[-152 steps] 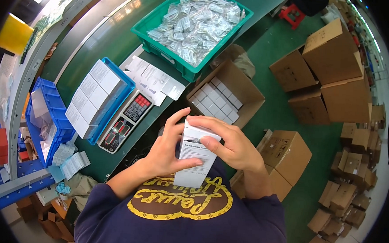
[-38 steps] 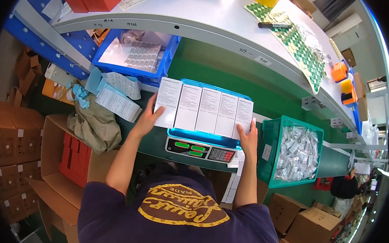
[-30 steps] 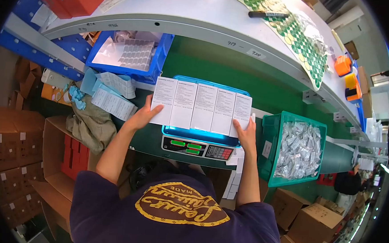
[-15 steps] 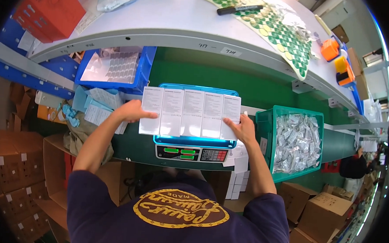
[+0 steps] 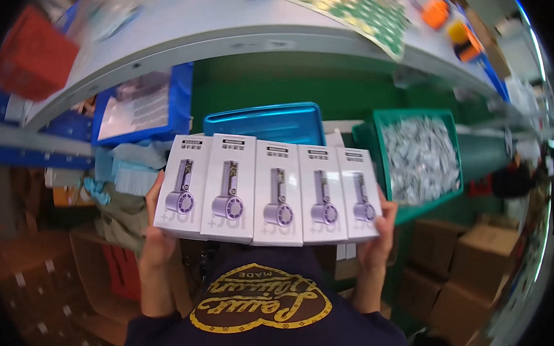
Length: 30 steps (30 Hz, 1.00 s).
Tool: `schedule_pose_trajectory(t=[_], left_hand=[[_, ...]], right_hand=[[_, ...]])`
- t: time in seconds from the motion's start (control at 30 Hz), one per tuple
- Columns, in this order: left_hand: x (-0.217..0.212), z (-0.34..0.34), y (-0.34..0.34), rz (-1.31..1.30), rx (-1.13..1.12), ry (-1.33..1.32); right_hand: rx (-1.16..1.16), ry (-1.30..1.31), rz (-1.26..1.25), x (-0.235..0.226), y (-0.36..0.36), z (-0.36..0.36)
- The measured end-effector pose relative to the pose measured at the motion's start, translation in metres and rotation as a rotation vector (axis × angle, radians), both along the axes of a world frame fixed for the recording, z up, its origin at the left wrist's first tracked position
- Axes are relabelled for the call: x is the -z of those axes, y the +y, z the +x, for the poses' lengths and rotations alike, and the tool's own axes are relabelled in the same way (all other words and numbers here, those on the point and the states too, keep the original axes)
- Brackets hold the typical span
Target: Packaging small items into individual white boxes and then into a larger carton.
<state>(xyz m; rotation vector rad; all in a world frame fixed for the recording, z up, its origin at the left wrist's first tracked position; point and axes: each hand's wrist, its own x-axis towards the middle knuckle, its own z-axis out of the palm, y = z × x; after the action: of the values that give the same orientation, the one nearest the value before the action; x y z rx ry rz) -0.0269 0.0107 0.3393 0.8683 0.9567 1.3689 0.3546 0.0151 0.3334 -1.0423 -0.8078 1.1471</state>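
A side-by-side row of several white fan boxes [image 5: 277, 230], each printed with a purple handheld fan, is squeezed between my two hands close in front of my chest. My left hand [image 5: 160, 242] is closed against the row's left end, and my right hand [image 5: 381, 236] grips the right end. The boxes tilt slightly against one another, their picture sides facing up. Behind them shows the shiny blue pan [image 5: 264, 123] of a weighing scale; the boxes cover its near part and the display panel.
A green crate [image 5: 452, 155] of small clear-wrapped pieces stands right of the scale. At the left is a blue bin [image 5: 180, 103]. A white shelf [image 5: 236, 18] crosses above the bench. Brown cartons [image 5: 484, 255] are stacked low on the right, with an open carton [image 5: 93, 276] low left.
Both hands have lifted the row off the scale and drawn it toward me. The boxes have turned from their text sides to their fan-picture sides. The head view has shifted.
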Motion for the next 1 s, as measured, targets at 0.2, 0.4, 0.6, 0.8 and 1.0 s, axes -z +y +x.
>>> schedule_pose_trajectory(t=[0.2, 0.4, 0.6, 0.8, 1.0], left_hand=[[0.008, 0.071, 0.006, -0.153, 0.185, 0.187], [0.049, 0.189, -0.006, -0.191, 0.653, 0.222], [0.118, 0.327, -0.06, -0.34, 1.017, 0.302], [0.263, 0.47, -0.076, -0.59, 1.009, 0.259], [0.426, 0.604, -0.031, -0.843, 0.98, 0.437]], right_hand=[[0.337, 0.128, -0.189, 0.039, -0.097, 0.033], [0.739, 0.17, -0.25, 0.058, -0.236, 0.096], [1.073, 0.251, -0.45, 0.107, -0.373, 0.164], [1.021, 0.18, -0.667, 0.211, -0.374, 0.32], [1.015, 0.027, -0.82, 0.367, -0.319, 0.452]])
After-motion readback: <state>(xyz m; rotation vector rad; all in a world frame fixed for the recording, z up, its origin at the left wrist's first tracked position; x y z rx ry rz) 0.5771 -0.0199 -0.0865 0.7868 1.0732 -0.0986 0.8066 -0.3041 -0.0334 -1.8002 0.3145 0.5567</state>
